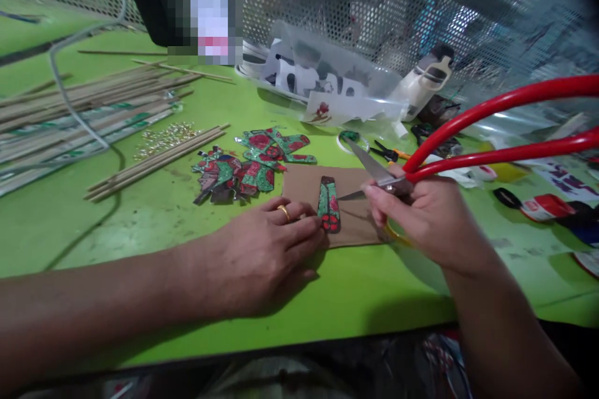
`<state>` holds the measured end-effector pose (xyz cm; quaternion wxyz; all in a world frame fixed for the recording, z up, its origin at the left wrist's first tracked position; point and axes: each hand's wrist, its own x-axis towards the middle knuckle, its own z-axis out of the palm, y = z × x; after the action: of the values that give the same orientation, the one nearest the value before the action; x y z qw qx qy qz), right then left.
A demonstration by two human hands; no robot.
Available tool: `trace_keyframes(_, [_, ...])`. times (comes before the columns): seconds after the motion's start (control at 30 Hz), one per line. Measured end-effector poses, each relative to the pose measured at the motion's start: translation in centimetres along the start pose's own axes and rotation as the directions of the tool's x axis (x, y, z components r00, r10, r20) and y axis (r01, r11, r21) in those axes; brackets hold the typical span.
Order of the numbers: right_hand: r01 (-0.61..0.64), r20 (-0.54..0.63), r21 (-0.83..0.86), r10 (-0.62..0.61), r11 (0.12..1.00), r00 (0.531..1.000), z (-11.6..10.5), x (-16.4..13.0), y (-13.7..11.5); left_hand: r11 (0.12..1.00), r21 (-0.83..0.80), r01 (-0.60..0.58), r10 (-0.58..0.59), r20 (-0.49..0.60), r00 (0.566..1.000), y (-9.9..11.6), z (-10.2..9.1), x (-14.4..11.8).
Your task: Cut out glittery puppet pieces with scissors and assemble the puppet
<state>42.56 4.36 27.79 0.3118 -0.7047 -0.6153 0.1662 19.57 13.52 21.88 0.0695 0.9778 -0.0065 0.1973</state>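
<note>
My left hand (262, 255), with a gold ring, lies flat on a brown cardboard sheet (304, 184), its fingertips touching a small green and red glittery cutout (328, 202). My right hand (421, 215) is closed around a yellow-handled tool (394, 235). The tool's thin metal tip (347, 196) points at the cutout's right edge. Big red-handled scissors (491, 131) rise from behind this hand, one blade (369, 162) sticking out to the left. I cannot tell whether my hand grips them too.
More glittery cutouts (248, 165) lie left of the cardboard on the green table (140, 224). Bamboo sticks (154, 159), small gold bits (163, 136), a cable, a plastic bag of printed sheets (322, 78), small pliers (388, 153) and tubes (538, 206) surround them. A mesh wall stands behind.
</note>
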Motion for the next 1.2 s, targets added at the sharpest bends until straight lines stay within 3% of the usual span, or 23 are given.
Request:
trace_keyframes(0.13, [-0.024, 0.126, 0.06, 0.017, 0.998, 0.992, -0.27, -0.53, -0.03, 1.0, 0.007, 0.012, -0.012, 0.021, 1.0, 0.13, 0.0, 0.03])
trace_keyframes(0.27, [-0.065, 0.166, 0.081, 0.051, 0.995, 0.985, 0.22, -0.69, 0.0, 1.0, 0.023, 0.009, -0.009, 0.008, 1.0, 0.17, 0.04, -0.04])
trace_keyframes(0.63, [0.013, 0.168, 0.054, -0.022, 0.998, 0.986, 0.49, -1.08, -0.21, 1.0, 0.018, -0.018, 0.019, -0.015, 1.0, 0.3, -0.13, 0.05])
trace_keyframes(1.2, [0.029, 0.156, 0.066, -0.039, 0.997, 0.987, 0.58, -0.95, -0.17, 1.0, 0.005, -0.012, 0.012, -0.015, 1.0, 0.29, 0.04, 0.1])
